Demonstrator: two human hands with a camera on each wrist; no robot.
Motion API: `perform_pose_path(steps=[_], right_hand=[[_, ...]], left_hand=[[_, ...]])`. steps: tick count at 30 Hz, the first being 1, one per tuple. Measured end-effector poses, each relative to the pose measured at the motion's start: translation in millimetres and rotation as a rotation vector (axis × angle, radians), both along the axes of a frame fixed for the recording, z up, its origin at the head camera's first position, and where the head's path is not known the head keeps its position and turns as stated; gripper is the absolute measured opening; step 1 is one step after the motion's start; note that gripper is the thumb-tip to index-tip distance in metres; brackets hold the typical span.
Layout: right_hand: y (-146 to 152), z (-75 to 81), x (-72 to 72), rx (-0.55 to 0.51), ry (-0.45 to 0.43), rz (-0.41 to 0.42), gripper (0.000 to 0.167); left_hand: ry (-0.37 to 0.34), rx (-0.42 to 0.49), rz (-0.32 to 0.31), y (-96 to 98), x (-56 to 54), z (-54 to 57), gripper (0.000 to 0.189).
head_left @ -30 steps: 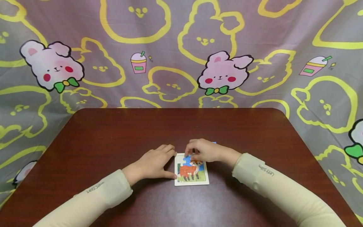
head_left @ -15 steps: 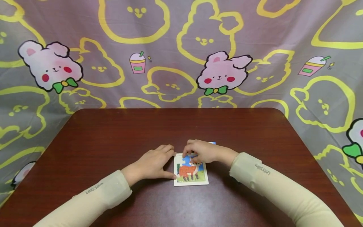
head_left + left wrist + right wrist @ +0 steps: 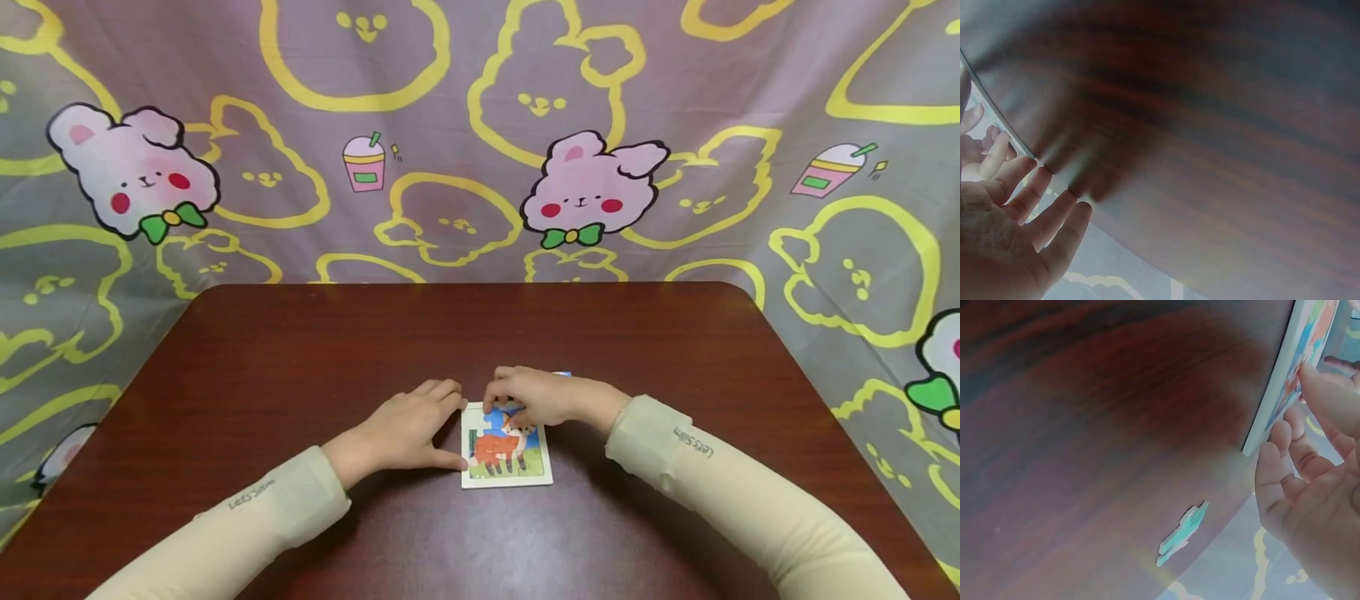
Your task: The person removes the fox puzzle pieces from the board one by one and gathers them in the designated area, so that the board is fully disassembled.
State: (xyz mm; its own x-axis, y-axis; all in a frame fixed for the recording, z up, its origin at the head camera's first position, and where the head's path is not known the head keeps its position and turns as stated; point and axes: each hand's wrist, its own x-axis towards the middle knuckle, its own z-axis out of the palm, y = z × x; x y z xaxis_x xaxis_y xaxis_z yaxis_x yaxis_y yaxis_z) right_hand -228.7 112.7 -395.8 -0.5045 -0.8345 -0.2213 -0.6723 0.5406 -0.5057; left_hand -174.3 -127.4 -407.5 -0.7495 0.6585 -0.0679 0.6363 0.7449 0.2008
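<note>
A small jigsaw puzzle of an orange fox [image 3: 495, 454] lies on the table in a pale frame tray [image 3: 506, 482]. Its upper left part shows bare pale backing. My left hand [image 3: 408, 427] rests at the tray's left edge, thumb and fingers spread and touching it; in the left wrist view its fingers [image 3: 1063, 219] look fairly straight. Over the top of the puzzle, my right hand [image 3: 538, 395] has curled fingers and thumb around a blue puzzle piece [image 3: 510, 410], mostly hidden by the fingers. The right wrist view shows that thumb [image 3: 1322, 394] touching the picture.
A loose puzzle piece [image 3: 1183, 532] lies on the table beyond the right hand, mostly hidden by it in the head view. The dark red-brown table [image 3: 337, 350] meets a patterned curtain [image 3: 450, 125] at its back and sides.
My right hand has shifted slightly left over the puzzle's top and then stayed nearly still. The left hand keeps its place at the tray's edge.
</note>
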Motion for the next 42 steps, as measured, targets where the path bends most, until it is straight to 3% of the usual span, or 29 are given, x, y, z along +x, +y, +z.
perform_pose_path(steps=[10, 31, 42], right_hand=[[-2.8, -1.0, 1.2, 0.012, -0.004, -0.017, 0.029], [1.6, 0.3, 5.1, -0.072, 0.002, -0.017, 0.029], [2.3, -1.9, 5.0, -0.142, -0.051, -0.029, 0.023]], left_hand=[[0.003, 0.008, 0.000, -0.2, 0.4, -0.3, 0.079], [0.005, 0.010, -0.012, 0.7, -1.7, 0.8, 0.078], [-0.003, 0.017, -0.005, 0.0, -0.2, 0.5, 0.077]])
